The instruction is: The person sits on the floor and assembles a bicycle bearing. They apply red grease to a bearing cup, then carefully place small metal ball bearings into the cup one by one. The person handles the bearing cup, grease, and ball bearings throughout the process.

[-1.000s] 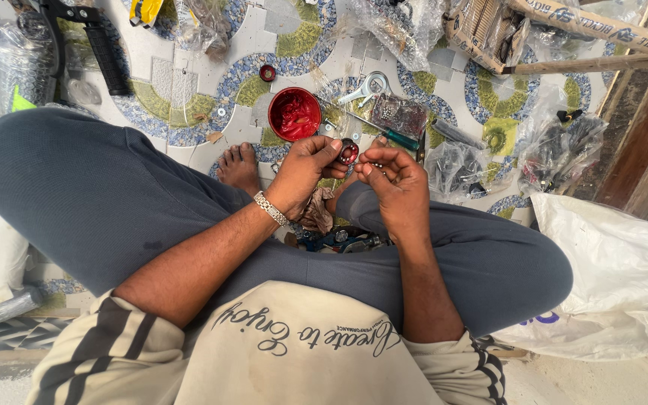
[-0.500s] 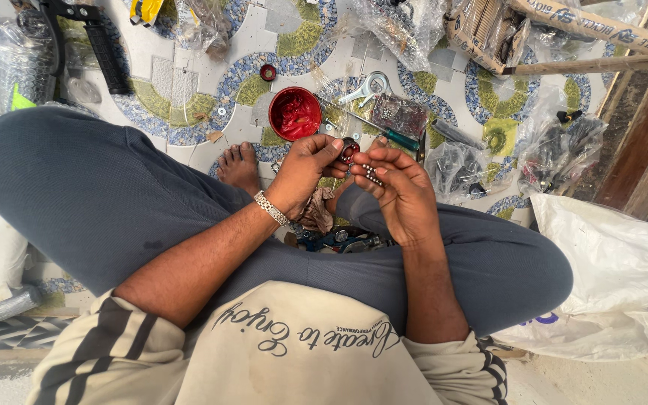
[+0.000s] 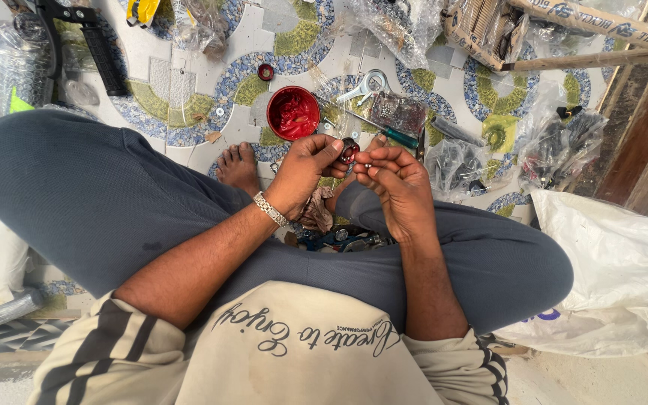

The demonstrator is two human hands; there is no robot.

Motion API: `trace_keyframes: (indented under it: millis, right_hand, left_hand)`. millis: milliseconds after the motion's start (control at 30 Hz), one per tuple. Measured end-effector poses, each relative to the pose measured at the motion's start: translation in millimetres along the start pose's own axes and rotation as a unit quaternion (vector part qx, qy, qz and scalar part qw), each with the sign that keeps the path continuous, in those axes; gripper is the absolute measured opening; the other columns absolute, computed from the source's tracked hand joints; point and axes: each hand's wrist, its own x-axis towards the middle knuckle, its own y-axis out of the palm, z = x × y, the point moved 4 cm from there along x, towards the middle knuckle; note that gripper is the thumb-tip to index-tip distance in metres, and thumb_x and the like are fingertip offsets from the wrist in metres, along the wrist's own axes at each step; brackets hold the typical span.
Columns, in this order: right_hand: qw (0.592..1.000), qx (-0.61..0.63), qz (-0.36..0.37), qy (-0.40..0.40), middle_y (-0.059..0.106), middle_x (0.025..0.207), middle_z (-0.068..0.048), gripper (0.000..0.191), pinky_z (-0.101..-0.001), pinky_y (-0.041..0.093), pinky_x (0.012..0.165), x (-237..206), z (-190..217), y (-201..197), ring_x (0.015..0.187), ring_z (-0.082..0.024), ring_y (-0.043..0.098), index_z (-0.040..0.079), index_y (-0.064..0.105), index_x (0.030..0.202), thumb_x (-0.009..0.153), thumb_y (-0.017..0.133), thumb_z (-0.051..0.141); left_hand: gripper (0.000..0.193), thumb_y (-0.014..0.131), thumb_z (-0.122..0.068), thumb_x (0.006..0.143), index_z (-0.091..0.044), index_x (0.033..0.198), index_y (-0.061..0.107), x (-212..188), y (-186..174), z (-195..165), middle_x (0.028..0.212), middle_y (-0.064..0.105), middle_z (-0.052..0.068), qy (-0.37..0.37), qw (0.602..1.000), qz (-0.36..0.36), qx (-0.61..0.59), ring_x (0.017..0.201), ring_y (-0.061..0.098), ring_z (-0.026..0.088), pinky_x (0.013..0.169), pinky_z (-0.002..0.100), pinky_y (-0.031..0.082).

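Note:
I sit cross-legged on a patterned tile floor. My left hand (image 3: 310, 169), with a metal bracelet at the wrist, pinches a small dark ring-shaped part (image 3: 349, 151) smeared with red grease. My right hand (image 3: 391, 180) is held right beside it, its fingertips pinching tiny metal balls at the part's edge. An open red tub of grease (image 3: 292, 112) stands on the floor just beyond my hands, with its small red cap (image 3: 265, 72) farther back. A dirty rag (image 3: 315, 212) and dark metal parts (image 3: 339, 238) lie in my lap.
A spanner (image 3: 369, 84), a screwdriver with a green handle (image 3: 391, 135) and a clear bag of small parts (image 3: 399, 112) lie beyond the tub. Plastic-wrapped parts (image 3: 556, 146) sit at right, a black handlebar grip (image 3: 103, 52) at left, a white sack (image 3: 616, 262) by my right knee.
Both hands have closed in on the ring-shaped part; my right fingertips have moved up to its edge. The rest of the floor is unchanged.

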Motion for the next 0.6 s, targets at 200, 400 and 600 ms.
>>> trace_keyframes:
  millis: [200, 400, 600]
  right_hand:
    - [0.999, -0.026, -0.030, -0.019, 0.074, 0.110, -0.020, 0.022, -0.0327, 0.065, 0.087, -0.2, 2.4, 0.8, 0.098, -0.023, 0.075, -0.003, 0.064, 0.108, 0.094, 0.051, -0.014]
    - [0.996, -0.058, -0.045, -0.044, 0.074, 0.110, -0.019, 0.019, -0.0314, 0.064, 0.087, 0.3, 2.7, 3.1, 0.097, -0.021, 0.075, -0.002, 0.063, 0.109, 0.096, 0.057, -0.013]
    - [0.996, -0.051, -0.054, -0.045, 0.074, 0.109, -0.019, 0.020, -0.0320, 0.065, 0.088, 0.9, 1.5, 2.9, 0.097, -0.021, 0.075, -0.002, 0.063, 0.110, 0.095, 0.058, -0.014]
  left_hand:
    - [0.028, 0.057, -0.026, 0.106, 0.000, 0.102, 0.069, 0.6, -1.2, 1.9, 0.089, 0.073, 0.006, -0.006, 1.000, -0.002, 0.004, 0.077, 0.070, 0.011, 0.076, 0.027, 0.061]
    - [0.029, 0.057, -0.026, 0.105, 0.001, 0.103, 0.070, 2.4, -2.3, 3.6, 0.090, 0.074, 0.006, -0.004, 1.000, 0.003, 0.002, 0.077, 0.070, 0.012, 0.076, 0.027, 0.061]
    - [0.029, 0.058, -0.026, 0.105, 0.000, 0.103, 0.070, 2.3, -2.3, 5.0, 0.091, 0.074, 0.006, -0.009, 1.000, 0.002, -0.002, 0.077, 0.070, 0.011, 0.076, 0.027, 0.061]
